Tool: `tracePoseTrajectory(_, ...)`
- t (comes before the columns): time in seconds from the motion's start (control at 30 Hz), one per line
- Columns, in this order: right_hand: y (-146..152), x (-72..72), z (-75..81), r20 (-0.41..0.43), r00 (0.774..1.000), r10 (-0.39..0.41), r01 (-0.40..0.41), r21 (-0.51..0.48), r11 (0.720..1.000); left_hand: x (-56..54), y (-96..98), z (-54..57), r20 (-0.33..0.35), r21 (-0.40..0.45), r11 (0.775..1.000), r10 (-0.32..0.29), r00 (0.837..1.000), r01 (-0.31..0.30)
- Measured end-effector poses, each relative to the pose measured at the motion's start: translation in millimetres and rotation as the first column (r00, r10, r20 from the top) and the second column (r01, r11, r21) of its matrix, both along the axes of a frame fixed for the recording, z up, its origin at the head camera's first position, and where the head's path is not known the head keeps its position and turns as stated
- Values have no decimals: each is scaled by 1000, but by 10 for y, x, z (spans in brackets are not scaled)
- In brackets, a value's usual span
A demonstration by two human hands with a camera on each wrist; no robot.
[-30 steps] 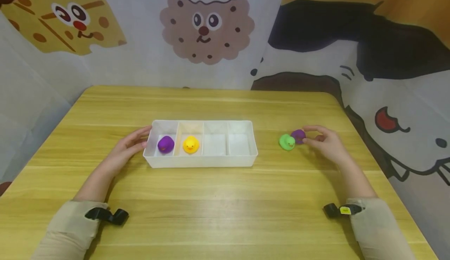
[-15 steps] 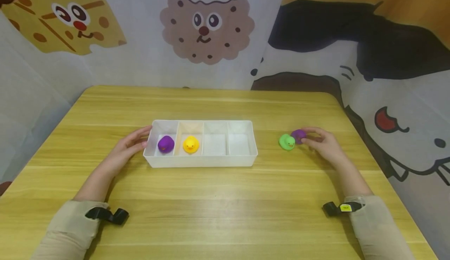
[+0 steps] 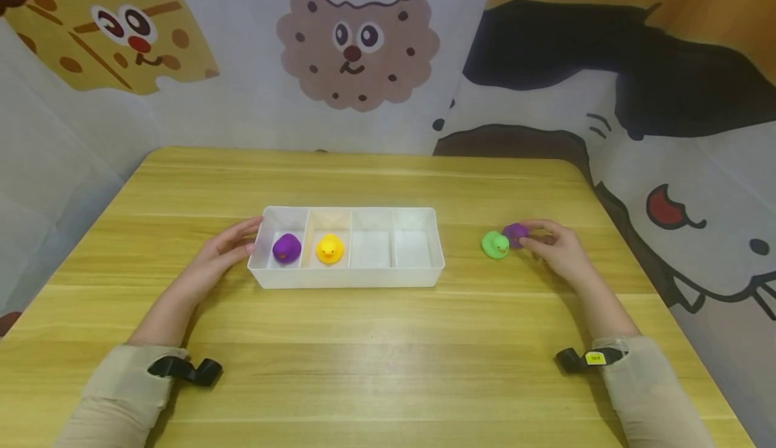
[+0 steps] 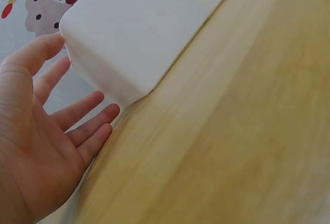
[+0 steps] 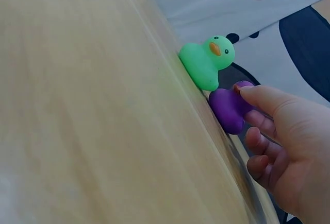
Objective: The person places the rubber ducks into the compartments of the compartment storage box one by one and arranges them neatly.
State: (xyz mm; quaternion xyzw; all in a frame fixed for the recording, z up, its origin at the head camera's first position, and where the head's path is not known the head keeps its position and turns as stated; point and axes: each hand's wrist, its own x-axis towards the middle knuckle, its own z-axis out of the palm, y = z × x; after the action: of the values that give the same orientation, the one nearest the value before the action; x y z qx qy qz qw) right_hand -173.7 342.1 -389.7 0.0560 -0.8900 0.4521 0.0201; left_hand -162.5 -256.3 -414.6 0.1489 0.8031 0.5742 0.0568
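Observation:
A white four-section box (image 3: 348,278) stands on the wooden table. My left hand (image 3: 219,251) touches its left end; in the left wrist view the fingers (image 4: 82,108) reach out along the end wall, thumb at the upper corner. Inside the box, a purple rubber duck (image 3: 287,249) sits in the leftmost section and a yellow rubber duck (image 3: 330,249) in the one beside it. Right of the box, my right hand (image 3: 560,249) pinches a second purple rubber duck (image 5: 227,110) between thumb and fingers, partly covering its head. A green rubber duck (image 5: 201,67) sits right beside it.
The wooden table (image 3: 364,360) runs back to a hanging cloth (image 3: 242,64) printed with cartoon figures. Black camera mounts (image 3: 184,370) are strapped over both sleeves.
My right wrist has shifted very slightly left, its fingers staying at the purple duck. The left hand, the box and the other ducks have not visibly moved.

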Motion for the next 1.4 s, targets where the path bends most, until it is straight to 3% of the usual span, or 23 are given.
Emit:
tracePoseTrajectory(0.07,-33,24,45,-2,1000,-5,5,9,1000,-1,-1,-3,-6,-6,1000,0,1000,0)
tracePoseTrajectory(0.27,117,-83,-129,-2,1000,-22,22,-7,1000,-6,-5,-13,-12,-9,1000,-1,1000,1)
tracePoseTrajectory(0.43,136,-90,-117,-38,998,-46,44,-40,998,-11,-1,-8,-7,-7,1000,3,1000,-3)
tracePoseTrajectory(0.87,37,-16,83,-97,992,-83,80,-32,996,-11,6,7,-2,7,1000,11,1000,-11)
tracePoseTrajectory(1.2,-269,239,479,-143,988,-58,53,-36,998,-18,7,0,-3,6,1000,5,1000,-5)
tracePoseTrajectory(1.4,-339,290,550,-178,984,-29,22,-44,999,-13,7,-1,2,9,1000,2,1000,-2)
